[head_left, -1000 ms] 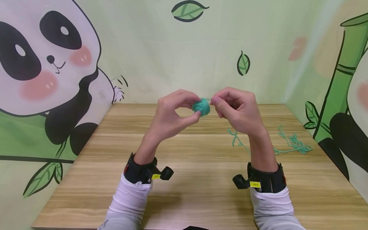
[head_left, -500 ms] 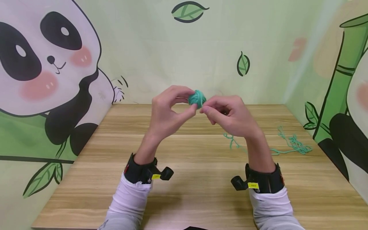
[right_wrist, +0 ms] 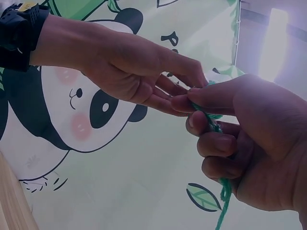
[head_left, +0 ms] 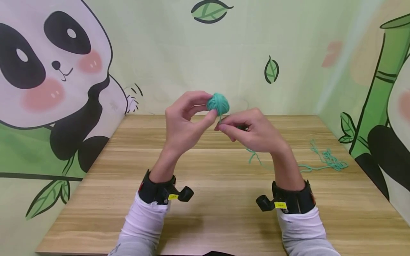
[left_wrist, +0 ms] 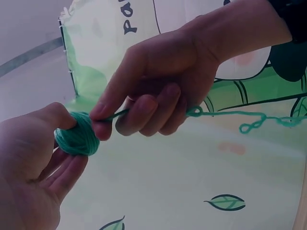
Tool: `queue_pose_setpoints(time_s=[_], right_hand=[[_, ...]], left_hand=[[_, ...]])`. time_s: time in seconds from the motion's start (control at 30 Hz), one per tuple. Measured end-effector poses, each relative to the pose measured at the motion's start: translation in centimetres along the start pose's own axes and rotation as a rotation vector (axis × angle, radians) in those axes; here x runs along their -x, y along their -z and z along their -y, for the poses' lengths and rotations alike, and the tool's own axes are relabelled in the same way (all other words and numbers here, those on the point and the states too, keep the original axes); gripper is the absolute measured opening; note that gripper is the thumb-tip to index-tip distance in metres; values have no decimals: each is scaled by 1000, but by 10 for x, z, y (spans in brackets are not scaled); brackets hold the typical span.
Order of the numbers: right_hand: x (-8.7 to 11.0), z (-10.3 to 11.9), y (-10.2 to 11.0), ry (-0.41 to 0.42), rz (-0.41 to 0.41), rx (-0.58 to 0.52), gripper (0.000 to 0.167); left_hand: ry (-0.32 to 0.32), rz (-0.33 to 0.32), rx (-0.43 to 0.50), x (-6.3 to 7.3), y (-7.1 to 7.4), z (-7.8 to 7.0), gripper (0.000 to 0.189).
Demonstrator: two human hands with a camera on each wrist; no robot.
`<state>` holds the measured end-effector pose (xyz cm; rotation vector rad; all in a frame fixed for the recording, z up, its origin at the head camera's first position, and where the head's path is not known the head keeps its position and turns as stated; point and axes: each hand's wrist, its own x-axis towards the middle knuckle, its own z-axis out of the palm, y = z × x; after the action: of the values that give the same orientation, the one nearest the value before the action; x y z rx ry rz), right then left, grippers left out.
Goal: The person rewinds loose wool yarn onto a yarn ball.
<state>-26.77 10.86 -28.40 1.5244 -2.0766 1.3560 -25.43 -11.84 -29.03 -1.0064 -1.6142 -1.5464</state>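
A small teal ball of yarn is held up above the far part of the table by my left hand, thumb and fingertips on either side of it. Just below and to the right, my right hand pinches the yarn strand running down from the ball. In the left wrist view, the strand passes through the curled right fingers and comes out behind as a loose, looped tail. The right wrist view shows the ball mostly hidden behind the right thumb, with the tail hanging below.
A loose tangle of teal yarn lies on the wooden table at the right. A shorter looped stretch of yarn shows below the right hand. A panda-printed backdrop stands behind the table.
The left hand has raised the ball slightly and to the left. The right hand has moved left and down, bringing the strand from the ball's upper right to beneath it.
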Motion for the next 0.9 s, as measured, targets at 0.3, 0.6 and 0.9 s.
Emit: queue_pose_setpoints(time_s=[0.3,0.6,0.9], right_hand=[[-1,-3,2,-43,38,29,18],[3,-5,9,-83,-21,56,26],[4,-2,11,-136,-95,85,19]], left_hand=[[50,75,199,-1,1,-6,35],[89,235,273,1,4,-9,34],[111,356,249,2,5,-11,34]])
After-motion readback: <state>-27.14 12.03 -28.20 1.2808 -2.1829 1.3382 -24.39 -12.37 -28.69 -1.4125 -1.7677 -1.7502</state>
